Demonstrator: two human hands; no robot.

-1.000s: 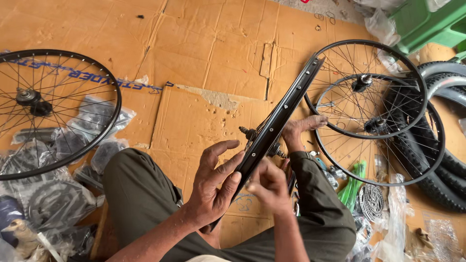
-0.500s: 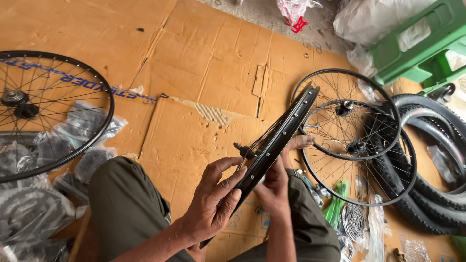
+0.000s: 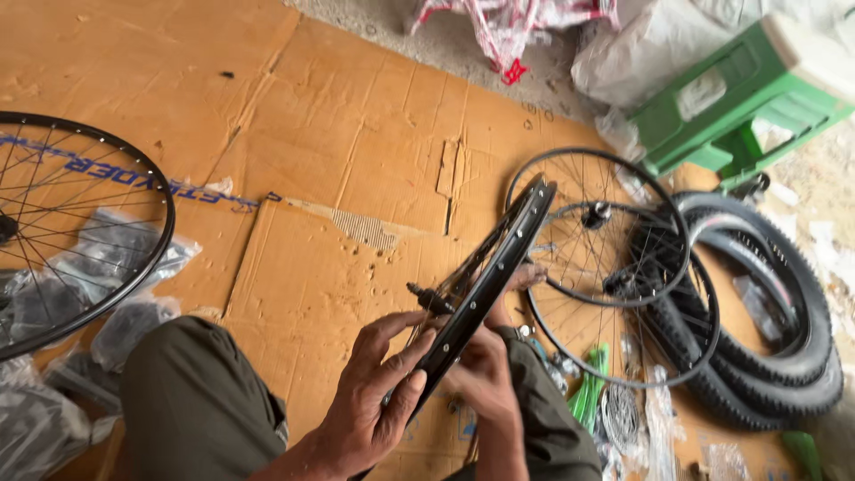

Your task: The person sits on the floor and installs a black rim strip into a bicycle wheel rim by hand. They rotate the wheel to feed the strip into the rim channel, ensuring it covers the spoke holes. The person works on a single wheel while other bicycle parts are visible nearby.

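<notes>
The left hand grips the black rim from its outer side, thumb and fingers closed around the edge; the right hand holds the same rim just beside it, from the inner side, fingers partly hidden. The rim stands on edge between both hands, tilted up and away toward the loose wheels and tyres on the right. To do this well, I think both hands should keep the rim steady and turn it slowly. It is black, narrow, with thin spokes and an axle sticking out leftward.
</notes>
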